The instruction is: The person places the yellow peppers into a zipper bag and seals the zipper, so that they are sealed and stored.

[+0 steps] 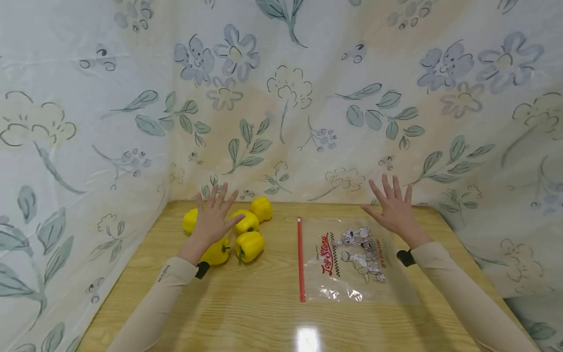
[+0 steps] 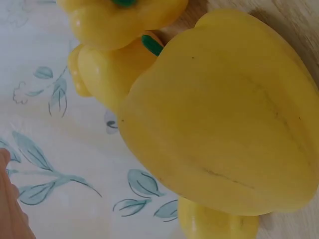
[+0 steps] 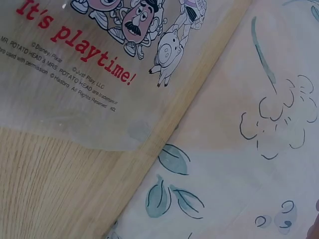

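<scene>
My left hand (image 1: 212,221), fingers spread straight, is held above a group of yellow bell peppers (image 1: 249,246) on the left of the table and grips nothing. Part of the group is hidden behind the hand and wrist. Close up in the left wrist view, one large yellow pepper (image 2: 224,114) fills much of the picture, with others behind it. On the right lies a flat, clear zip bag (image 1: 352,264) with a red slider edge and cartoon print. Over its far right corner my right hand (image 1: 396,212) is raised, fingers fanned out and holding nothing.
Everything lies on a light wooden table (image 1: 264,313). A floral cloth (image 1: 308,98) hangs behind the table and along both sides. Dark bands (image 1: 405,257) sit at both wrists over beige sleeves (image 1: 466,293).
</scene>
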`<state>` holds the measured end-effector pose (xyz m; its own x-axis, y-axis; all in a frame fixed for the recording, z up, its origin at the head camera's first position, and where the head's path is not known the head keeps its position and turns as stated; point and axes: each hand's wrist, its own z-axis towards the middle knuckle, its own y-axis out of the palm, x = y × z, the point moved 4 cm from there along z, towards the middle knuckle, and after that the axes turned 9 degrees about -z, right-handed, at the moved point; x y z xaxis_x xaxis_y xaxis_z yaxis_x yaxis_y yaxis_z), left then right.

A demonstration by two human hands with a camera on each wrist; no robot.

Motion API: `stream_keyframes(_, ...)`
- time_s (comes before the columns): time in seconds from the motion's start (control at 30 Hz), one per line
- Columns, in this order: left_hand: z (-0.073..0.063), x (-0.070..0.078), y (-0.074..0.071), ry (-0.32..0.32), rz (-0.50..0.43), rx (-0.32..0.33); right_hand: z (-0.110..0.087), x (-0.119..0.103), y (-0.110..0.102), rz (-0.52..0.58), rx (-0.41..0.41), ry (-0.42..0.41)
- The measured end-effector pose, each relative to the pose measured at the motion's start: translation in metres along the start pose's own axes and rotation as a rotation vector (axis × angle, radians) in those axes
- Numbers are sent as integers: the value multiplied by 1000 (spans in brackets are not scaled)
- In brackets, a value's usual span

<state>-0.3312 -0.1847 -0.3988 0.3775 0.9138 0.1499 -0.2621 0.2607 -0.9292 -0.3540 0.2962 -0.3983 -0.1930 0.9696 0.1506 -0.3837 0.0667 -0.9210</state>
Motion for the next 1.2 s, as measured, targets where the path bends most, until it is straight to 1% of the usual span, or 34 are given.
stream_keyframes(0.13,1,2,2,-3,3,-19,1,-3,-2,-1,2,-3)
stream_keyframes(0.3,4,5,2,4,-7,-20,5,-6,-1,2,-18,8)
stream_keyframes(0.43,7,9,3,-12,-7,-40,7,-10,0,3,-40,5)
stream_keyframes(0.53,7,14,4,-18,2,-50,7,-15,2,16,-54,3)
stream_keyframes(0.6,7,19,5,-21,-15,-56,5,-19,3,29,-59,-2)
stream_keyframes(0.73,4,28,8,-10,-16,-72,3,-26,9,44,-84,-15)
stream_keyframes(0.8,3,32,10,-4,-41,-72,2,-31,12,51,-95,-20)
stream_keyframes(0.97,3,40,15,16,-76,-63,0,-40,14,116,-105,-24)
stream_keyframes(1.07,3,44,19,19,-67,-68,-1,-47,14,176,-118,-30)
stream_keyframes(1.13,2,47,23,22,-56,-75,-2,-51,16,195,-138,-35)
stream_keyframes(1.2,1,50,27,31,-72,-78,-2,-56,19,209,-154,-45)
